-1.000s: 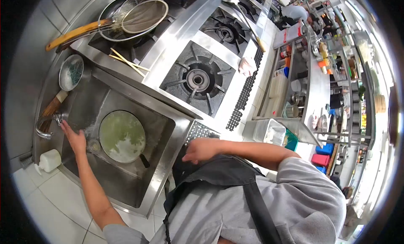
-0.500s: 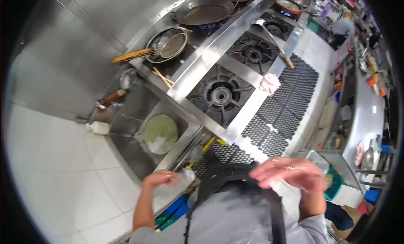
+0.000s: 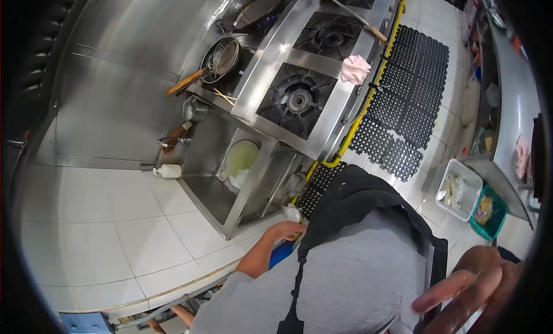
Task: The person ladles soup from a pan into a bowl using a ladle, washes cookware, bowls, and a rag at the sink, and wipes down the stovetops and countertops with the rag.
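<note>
My left hand [image 3: 286, 230] is beside the left edge of the black apron [image 3: 357, 201], its fingertips partly hidden there. At the lower right my right hand [image 3: 475, 288] is raised, palm partly turned up, fingers apart and nothing in them; its skin looks wet. In the steel sink [image 3: 201, 178] lies a round pan [image 3: 241, 158] with cloudy green liquid. Behind it are the faucet [image 3: 173, 142], a bamboo brush [image 3: 177, 137] and a small strainer [image 3: 190, 108]. A white pump bottle [image 3: 168, 171] stands on the sink's left side.
The stove [image 3: 285, 52] bears burners, a ladle [image 3: 351, 14], a pink cloth [image 3: 356, 69] and a pan with strainers [image 3: 222, 57]. Black matting [image 3: 412, 92] covers part of the floor. At right are a white bin [image 3: 459, 190], a green bin [image 3: 489, 213] and a steel counter [image 3: 512, 86].
My left hand has left the faucet area and come back to the apron's edge. My right hand has moved out to the lower right with its fingers spread. The view has swung too.
</note>
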The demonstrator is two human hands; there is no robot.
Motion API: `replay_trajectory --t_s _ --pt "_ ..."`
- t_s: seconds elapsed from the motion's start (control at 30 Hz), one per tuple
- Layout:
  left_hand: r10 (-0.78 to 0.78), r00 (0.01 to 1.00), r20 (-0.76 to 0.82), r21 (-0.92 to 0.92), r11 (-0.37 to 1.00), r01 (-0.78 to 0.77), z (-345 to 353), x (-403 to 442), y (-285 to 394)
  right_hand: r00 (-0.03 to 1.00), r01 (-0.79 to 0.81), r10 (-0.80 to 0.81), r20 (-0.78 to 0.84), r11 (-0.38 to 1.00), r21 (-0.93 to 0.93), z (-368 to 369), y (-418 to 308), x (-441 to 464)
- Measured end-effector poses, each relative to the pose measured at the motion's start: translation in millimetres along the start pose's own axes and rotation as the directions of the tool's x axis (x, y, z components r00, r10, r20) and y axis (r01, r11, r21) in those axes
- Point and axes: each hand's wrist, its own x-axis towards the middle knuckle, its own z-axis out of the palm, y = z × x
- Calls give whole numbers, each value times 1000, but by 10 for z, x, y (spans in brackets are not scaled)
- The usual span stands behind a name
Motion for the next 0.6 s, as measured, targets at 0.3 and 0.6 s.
replay_trajectory --t_s 0.3,0.6 --pt "611 725 318 333 644 -689 -256 980 1040 495 -811 540 -681 6 -585 -1479 745 -739" --pt "662 702 263 476 544 -691 -105 1514 2039 402 -688 846 -350 27 -725 -2737 2369 112"
